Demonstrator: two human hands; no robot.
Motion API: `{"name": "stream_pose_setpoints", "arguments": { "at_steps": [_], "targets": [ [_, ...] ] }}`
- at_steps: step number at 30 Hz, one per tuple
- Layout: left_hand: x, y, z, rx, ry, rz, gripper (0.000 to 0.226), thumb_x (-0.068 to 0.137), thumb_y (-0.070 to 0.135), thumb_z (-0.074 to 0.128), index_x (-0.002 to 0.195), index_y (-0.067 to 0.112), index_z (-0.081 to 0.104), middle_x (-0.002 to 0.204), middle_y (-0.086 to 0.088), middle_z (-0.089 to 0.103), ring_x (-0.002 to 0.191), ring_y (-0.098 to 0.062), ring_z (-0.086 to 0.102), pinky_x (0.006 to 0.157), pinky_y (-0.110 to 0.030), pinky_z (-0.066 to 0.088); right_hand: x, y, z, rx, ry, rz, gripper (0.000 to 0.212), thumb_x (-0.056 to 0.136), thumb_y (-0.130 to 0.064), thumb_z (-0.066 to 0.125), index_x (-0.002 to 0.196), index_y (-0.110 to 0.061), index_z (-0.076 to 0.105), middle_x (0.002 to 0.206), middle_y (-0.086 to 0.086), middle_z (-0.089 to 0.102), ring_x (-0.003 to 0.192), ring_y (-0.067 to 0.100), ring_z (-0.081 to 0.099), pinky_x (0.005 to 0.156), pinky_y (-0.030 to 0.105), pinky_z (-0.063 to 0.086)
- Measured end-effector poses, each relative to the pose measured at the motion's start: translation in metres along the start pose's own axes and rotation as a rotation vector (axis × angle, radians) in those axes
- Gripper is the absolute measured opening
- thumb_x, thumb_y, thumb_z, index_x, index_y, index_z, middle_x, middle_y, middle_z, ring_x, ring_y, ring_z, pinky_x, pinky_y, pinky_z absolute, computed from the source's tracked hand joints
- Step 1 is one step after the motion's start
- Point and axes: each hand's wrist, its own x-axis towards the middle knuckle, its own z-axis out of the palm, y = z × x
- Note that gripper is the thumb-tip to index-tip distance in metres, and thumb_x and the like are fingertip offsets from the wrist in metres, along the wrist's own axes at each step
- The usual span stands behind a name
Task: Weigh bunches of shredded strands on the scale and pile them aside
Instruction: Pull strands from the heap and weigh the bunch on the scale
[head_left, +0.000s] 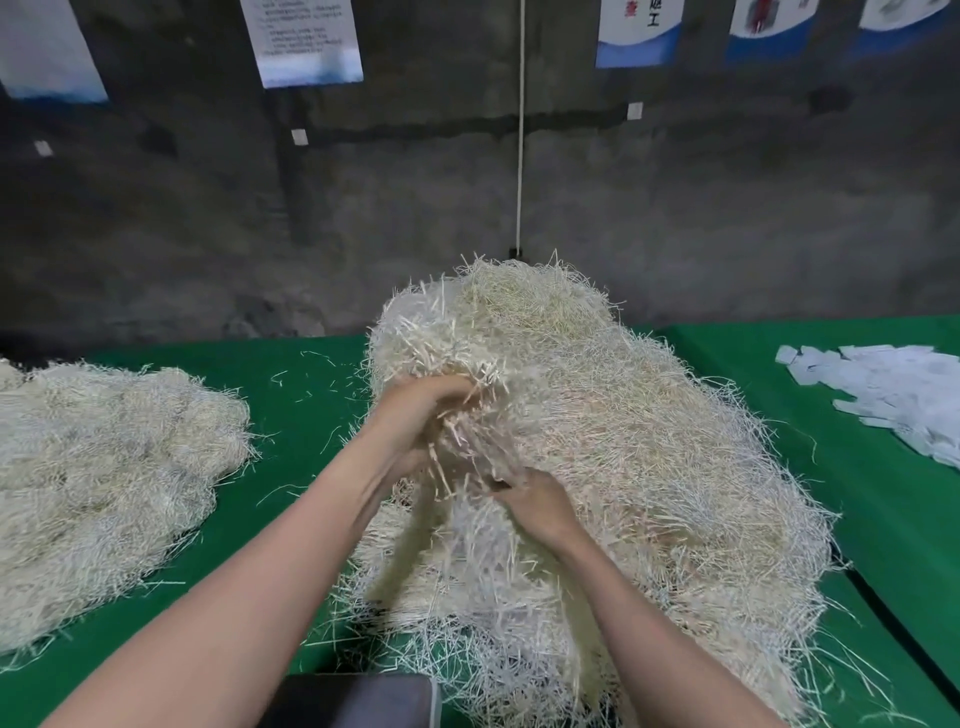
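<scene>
Strands (470, 449) clutched between left grip (421, 415) and right grip (540, 506).

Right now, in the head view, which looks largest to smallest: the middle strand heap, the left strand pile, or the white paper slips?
1. middle strand heap
2. left strand pile, partly cut by the frame edge
3. white paper slips, also cropped, so less sure

A lane of green table (306, 415) runs between 2 masses: the left pile (104, 467) fills the left edge, the heap of strands (649, 441) walls off centre. Paper slips (883, 395) crowd upper right; dark grey block (358, 701) bottom centre.
</scene>
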Motion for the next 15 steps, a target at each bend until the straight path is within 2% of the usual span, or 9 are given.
{"name": "stream_pose_setpoints", "arguments": {
  "at_steps": [2,5,7,8,9,11,12,13,15],
  "targets": [
    [0.0,-0.008,-0.021,0.261,-0.138,-0.05,0.025,0.082,0.001,0.06,0.057,0.007,0.058,0.071,0.003,0.061,0.063,-0.007,0.053,0.058,-0.018,0.043,0.003,0.008,-0.017,-0.103,0.07,0.03,0.017,0.092,-0.017,0.055,0.105,-0.027,0.054,0.087,-0.002,0.061,0.049,0.007,0.048,0.048,0.019,0.044],
    [-0.004,-0.021,-0.036,0.82,-0.499,-0.263,0.017,0.085,0.017,0.063,0.073,0.006,0.065,0.077,0.008,0.062,0.079,-0.016,0.054,0.07,-0.015,0.044,0.005,0.004,-0.036,-0.164,0.182,0.045,0.048,0.085,0.01,0.048,0.126,-0.013,0.053,0.105,-0.007,0.057,0.064,0.007,0.059,0.059,0.026,0.053],
    [-0.004,-0.028,-0.033,1.044,-0.72,-0.446,0.02,0.091,0.023,0.057,0.073,0.019,0.065,0.096,0.009,0.065,0.103,-0.013,0.056,0.077,-0.003,0.039,0.004,-0.001,-0.043,-0.183,0.223,0.003,0.06,0.078,0.02,0.042,0.125,-0.016,0.054,0.122,-0.001,0.053,0.078,0.011,0.061,0.072,0.029,0.054],
    [-0.002,-0.035,-0.029,1.135,-0.747,-0.505,0.018,0.092,0.026,0.056,0.077,0.019,0.064,0.109,0.006,0.06,0.107,-0.006,0.049,0.08,-0.001,0.035,0.002,-0.004,-0.045,-0.221,0.225,-0.037,0.059,0.076,0.021,0.041,0.116,-0.02,0.057,0.116,-0.002,0.056,0.077,0.01,0.061,0.076,0.03,0.054],
    [0.0,-0.04,-0.024,1.223,-0.738,-0.503,0.014,0.09,0.027,0.06,0.089,0.014,0.063,0.115,0.0,0.058,0.106,-0.006,0.049,0.081,-0.002,0.038,0.002,-0.005,-0.046,-0.254,0.215,-0.068,0.055,0.076,0.02,0.042,0.107,-0.023,0.056,0.104,-0.004,0.059,0.073,0.008,0.06,0.075,0.03,0.055],
    [0.012,-0.059,-0.019,1.401,-0.652,-0.317,0.061,0.078,0.021,0.073,0.13,0.003,0.046,0.13,-0.012,0.052,0.114,-0.018,0.054,0.087,-0.016,0.046,-0.001,-0.005,-0.048,-0.269,0.137,-0.112,0.046,0.078,0.014,0.054,0.1,-0.027,0.051,0.086,0.0,0.062,0.058,0.007,0.06,0.055,0.027,0.055],
    [0.015,-0.063,-0.019,1.514,-0.583,-0.199,0.08,0.074,0.016,0.075,0.142,0.007,0.033,0.135,-0.012,0.047,0.116,-0.022,0.053,0.092,-0.024,0.049,-0.003,-0.004,-0.05,-0.28,0.09,-0.146,0.042,0.078,0.005,0.064,0.098,-0.029,0.048,0.085,0.003,0.061,0.058,0.007,0.059,0.05,0.024,0.05],
    [0.018,-0.064,-0.023,1.633,-0.498,-0.066,0.088,0.074,0.012,0.073,0.147,0.015,0.025,0.136,-0.011,0.044,0.117,-0.023,0.051,0.093,-0.029,0.05,-0.004,-0.002,-0.053,-0.308,0.047,-0.188,0.041,0.076,-0.007,0.072,0.097,-0.03,0.045,0.088,0.003,0.06,0.065,0.009,0.058,0.052,0.023,0.046],
    [0.024,-0.061,-0.035,1.775,-0.326,0.117,0.082,0.078,0.011,0.066,0.148,0.02,0.025,0.14,-0.01,0.041,0.121,-0.024,0.048,0.098,-0.033,0.047,-0.006,0.004,-0.063,-0.43,0.013,-0.264,0.038,0.077,-0.017,0.072,0.09,-0.034,0.041,0.09,0.0,0.056,0.075,0.009,0.052,0.061,0.018,0.04]
  ]
}}
